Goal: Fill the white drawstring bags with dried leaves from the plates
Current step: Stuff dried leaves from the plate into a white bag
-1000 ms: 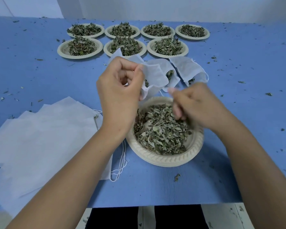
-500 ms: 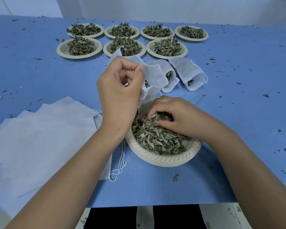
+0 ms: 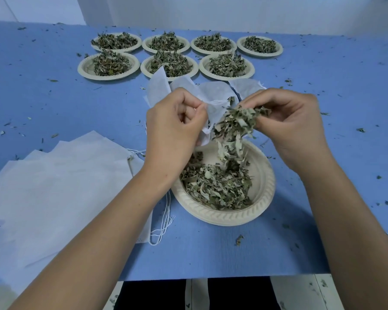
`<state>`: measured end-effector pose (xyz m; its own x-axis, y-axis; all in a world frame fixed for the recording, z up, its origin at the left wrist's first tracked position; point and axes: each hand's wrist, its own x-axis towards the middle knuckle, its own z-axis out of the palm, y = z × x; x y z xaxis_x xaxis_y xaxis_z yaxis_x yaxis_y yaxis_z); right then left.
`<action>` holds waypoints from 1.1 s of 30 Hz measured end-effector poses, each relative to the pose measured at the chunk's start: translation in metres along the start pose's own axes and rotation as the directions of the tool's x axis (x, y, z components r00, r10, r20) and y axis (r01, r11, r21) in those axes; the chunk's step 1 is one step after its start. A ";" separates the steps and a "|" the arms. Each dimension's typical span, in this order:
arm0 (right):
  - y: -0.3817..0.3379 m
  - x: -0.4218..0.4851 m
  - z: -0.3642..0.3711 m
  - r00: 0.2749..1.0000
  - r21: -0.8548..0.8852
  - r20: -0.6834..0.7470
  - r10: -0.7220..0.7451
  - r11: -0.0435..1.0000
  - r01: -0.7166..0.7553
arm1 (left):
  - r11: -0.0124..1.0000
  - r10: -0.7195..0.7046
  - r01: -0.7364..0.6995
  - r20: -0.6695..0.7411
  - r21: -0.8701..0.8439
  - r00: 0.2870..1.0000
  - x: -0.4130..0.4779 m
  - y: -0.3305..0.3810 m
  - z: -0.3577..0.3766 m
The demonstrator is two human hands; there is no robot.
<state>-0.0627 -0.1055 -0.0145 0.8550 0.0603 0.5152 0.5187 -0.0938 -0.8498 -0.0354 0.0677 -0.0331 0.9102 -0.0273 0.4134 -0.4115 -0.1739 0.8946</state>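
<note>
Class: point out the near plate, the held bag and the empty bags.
near plate [image 3: 267,184], head view, bare right rim.
held bag [image 3: 214,113], head view, cloth by the mouth.
empty bags [image 3: 65,186], head view, top bag's middle.

Eight plates [image 3: 85,68] hold dried leaves [image 3: 217,189]: four in the far row, three in the next row, and one close by. There are two hands, the left hand [image 3: 173,124] and the right hand [image 3: 293,121]. The white bags [image 3: 54,186] overlap too much to count.
</note>
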 end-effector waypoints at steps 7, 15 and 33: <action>0.002 0.002 -0.003 0.987 0.054 -0.154 0.053 0.997 -0.046 | 1.000 0.000 -0.001 0.030 0.030 1.000 0.001 -0.001 0.000; 0.008 -0.004 0.007 0.995 -0.206 -0.095 -0.008 0.978 -0.011 | 0.997 0.062 -0.060 0.045 -0.038 0.997 -0.004 0.006 0.002; 0.015 -0.007 0.017 0.950 -0.562 0.098 -0.295 0.772 0.297 | 0.991 0.122 -0.116 0.098 -0.060 0.988 -0.009 0.008 0.005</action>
<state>-0.0610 -0.0905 -0.0325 0.6592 0.1821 0.7295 0.6561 -0.6134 -0.4397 -0.0465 0.0617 -0.0305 0.8535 -0.1445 0.5006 -0.5167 -0.1106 0.8490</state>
